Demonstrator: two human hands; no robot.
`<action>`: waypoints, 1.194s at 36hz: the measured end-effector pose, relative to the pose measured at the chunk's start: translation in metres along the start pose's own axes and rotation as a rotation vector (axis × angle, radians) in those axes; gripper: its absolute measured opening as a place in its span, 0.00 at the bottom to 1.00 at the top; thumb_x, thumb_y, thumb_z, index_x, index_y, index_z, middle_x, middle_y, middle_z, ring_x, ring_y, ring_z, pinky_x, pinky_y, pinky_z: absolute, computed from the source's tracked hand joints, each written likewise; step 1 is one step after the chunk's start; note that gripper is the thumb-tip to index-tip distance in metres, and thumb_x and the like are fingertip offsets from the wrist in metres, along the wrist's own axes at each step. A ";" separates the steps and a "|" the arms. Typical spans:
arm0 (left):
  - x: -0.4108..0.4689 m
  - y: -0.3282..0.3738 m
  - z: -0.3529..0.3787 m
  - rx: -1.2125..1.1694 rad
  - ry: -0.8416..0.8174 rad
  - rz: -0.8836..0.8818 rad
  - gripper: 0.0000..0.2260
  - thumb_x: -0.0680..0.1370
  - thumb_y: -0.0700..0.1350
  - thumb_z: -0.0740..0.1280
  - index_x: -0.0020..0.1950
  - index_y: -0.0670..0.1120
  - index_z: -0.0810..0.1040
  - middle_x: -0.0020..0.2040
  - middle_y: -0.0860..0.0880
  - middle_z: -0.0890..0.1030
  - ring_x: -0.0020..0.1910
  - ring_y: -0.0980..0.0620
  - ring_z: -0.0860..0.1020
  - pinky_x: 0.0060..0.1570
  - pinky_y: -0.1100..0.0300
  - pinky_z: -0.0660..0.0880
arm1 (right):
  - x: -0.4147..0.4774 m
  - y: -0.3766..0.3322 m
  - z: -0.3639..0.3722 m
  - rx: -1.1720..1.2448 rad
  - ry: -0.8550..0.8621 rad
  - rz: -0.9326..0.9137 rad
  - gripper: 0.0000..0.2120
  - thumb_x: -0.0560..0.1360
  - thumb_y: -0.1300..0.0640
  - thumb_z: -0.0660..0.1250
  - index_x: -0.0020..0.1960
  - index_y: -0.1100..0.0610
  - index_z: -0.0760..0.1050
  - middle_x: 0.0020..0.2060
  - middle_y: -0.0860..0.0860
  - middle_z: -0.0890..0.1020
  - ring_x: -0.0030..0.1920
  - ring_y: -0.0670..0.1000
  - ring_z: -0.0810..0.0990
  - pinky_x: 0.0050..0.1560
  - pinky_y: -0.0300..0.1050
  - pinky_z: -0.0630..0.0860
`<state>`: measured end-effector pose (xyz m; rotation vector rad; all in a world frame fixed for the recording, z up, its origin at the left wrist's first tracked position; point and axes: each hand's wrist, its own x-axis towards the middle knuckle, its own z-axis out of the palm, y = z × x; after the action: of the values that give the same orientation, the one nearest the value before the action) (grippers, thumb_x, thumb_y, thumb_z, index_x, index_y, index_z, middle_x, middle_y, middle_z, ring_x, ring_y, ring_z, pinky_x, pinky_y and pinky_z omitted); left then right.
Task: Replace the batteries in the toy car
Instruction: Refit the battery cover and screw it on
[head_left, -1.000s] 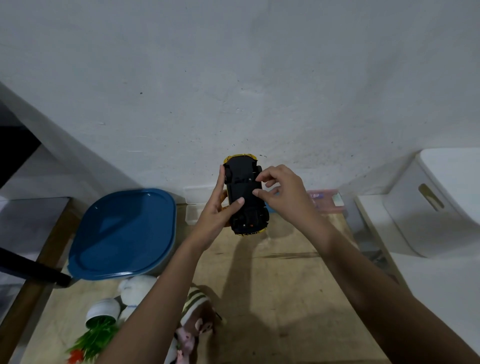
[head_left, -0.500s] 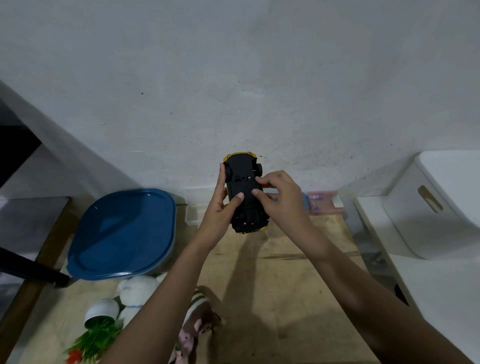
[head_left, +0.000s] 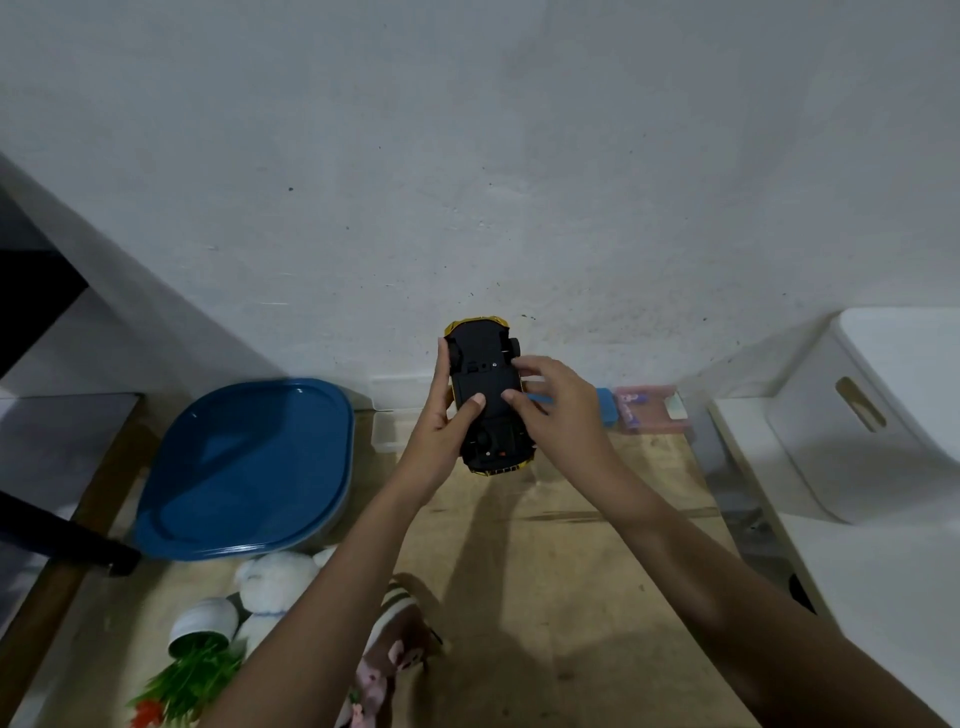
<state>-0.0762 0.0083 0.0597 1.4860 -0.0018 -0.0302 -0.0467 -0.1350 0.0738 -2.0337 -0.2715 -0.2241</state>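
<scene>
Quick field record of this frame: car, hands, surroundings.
car: upside down, black underside toward camera, held off the table
left hand: grips car's left side, thumb on underside
right hand: thumb and fingertips on underside, right side
battery cover: cannot tell if open
table, left: blue lid, white plush, tipped plant
right: white bin

One head-worn wide-angle view, facing forward and down, near the table (head_left: 571, 597), wall (head_left: 467, 156) beyond
</scene>
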 end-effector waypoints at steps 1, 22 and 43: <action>0.000 0.000 -0.001 0.004 -0.003 0.001 0.31 0.81 0.42 0.59 0.73 0.67 0.45 0.70 0.49 0.70 0.62 0.54 0.76 0.60 0.54 0.75 | 0.000 -0.003 -0.001 0.115 -0.021 0.115 0.18 0.72 0.60 0.71 0.60 0.56 0.71 0.53 0.54 0.78 0.50 0.50 0.80 0.48 0.44 0.79; 0.003 0.000 -0.002 0.064 -0.033 -0.006 0.32 0.81 0.43 0.59 0.74 0.66 0.45 0.68 0.50 0.71 0.63 0.54 0.75 0.61 0.51 0.75 | 0.012 -0.009 -0.006 0.464 -0.226 0.414 0.12 0.77 0.62 0.63 0.59 0.62 0.76 0.48 0.55 0.82 0.41 0.43 0.81 0.44 0.36 0.79; 0.002 0.002 0.002 0.088 -0.036 0.016 0.32 0.81 0.42 0.58 0.74 0.64 0.43 0.70 0.49 0.70 0.58 0.61 0.77 0.52 0.64 0.77 | 0.012 -0.010 -0.018 0.429 -0.361 0.414 0.17 0.73 0.68 0.67 0.62 0.60 0.74 0.50 0.54 0.82 0.49 0.49 0.81 0.53 0.43 0.78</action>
<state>-0.0738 0.0065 0.0617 1.5728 -0.0448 -0.0449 -0.0387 -0.1454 0.0934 -1.6445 -0.1016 0.4297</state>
